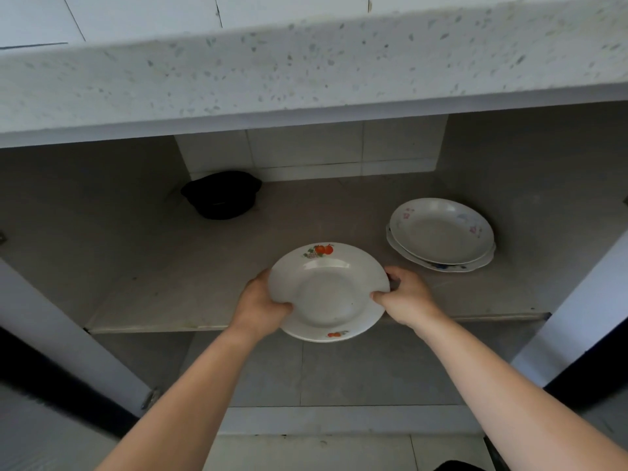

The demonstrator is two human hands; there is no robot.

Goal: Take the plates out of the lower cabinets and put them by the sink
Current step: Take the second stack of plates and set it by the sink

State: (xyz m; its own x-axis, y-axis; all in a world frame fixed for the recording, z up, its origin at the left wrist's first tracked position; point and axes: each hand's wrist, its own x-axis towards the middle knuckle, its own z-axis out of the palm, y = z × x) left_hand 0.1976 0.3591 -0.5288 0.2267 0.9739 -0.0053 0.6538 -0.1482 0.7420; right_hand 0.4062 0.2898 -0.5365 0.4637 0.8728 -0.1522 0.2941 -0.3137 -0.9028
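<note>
A white plate with orange fruit prints is held over the front edge of the lower cabinet's shelf. My left hand grips its left rim, thumb on top. My right hand grips its right rim. Further back on the right of the shelf, a stack of two white floral plates rests flat, apart from both hands. The sink is out of view.
A black pot sits at the back left of the cabinet shelf. The speckled countertop edge overhangs above. Open cabinet doors flank both sides. Grey floor tiles lie below.
</note>
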